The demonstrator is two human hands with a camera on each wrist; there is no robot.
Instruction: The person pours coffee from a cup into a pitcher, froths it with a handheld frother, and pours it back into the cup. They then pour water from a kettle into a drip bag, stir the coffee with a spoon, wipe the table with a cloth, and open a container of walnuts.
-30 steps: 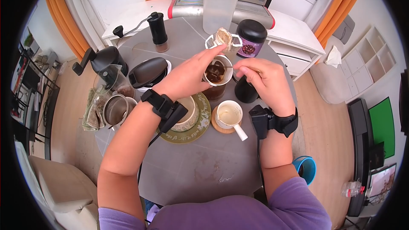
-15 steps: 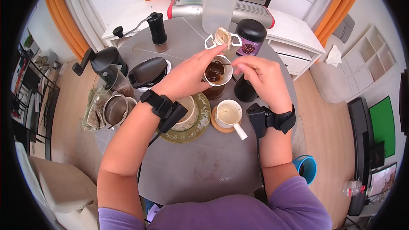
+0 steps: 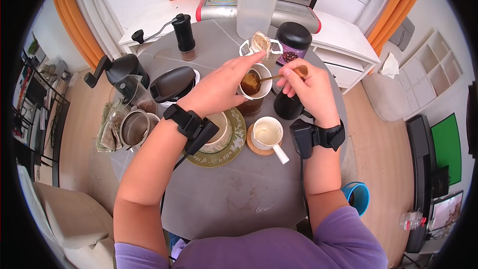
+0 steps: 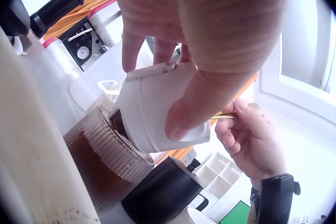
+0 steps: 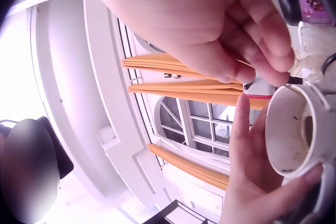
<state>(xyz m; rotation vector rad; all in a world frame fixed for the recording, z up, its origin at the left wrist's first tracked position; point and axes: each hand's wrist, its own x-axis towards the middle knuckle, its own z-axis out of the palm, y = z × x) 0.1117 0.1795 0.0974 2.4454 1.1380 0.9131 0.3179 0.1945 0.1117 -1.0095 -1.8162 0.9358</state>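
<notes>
My left hand point(image 3: 219, 87) grips a white cup-shaped coffee dripper point(image 4: 152, 103), thumb on one side and fingers round the other. Below it stands a ribbed glass point(image 4: 94, 166) of brown liquid; the dripper's base overlaps the glass rim in the left wrist view. Wet brown coffee point(image 3: 250, 83) lies inside the dripper. Between thumb and fingers, my right hand point(image 3: 312, 92) pinches a thin gold-coloured spoon point(image 3: 272, 76). Its slim end reaches into the dripper, while its wide end shows above the fingers. A black pot point(image 3: 287, 105) stands just under the right hand.
Nearer me are a small white handled pitcher point(image 3: 268, 133) on a wooden coaster and a bowl on a green plate point(image 3: 234, 152). Behind the dripper stand a tall clear container point(image 3: 256, 7) and a purple-labelled jar point(image 3: 294, 42). Hand grinders point(image 3: 184, 35) occupy the left side.
The right hand has turned and shifted, so more of the spoon now shows. The coffee surface in the dripper looks lighter brown. My left hand keeps its hold in place.
</notes>
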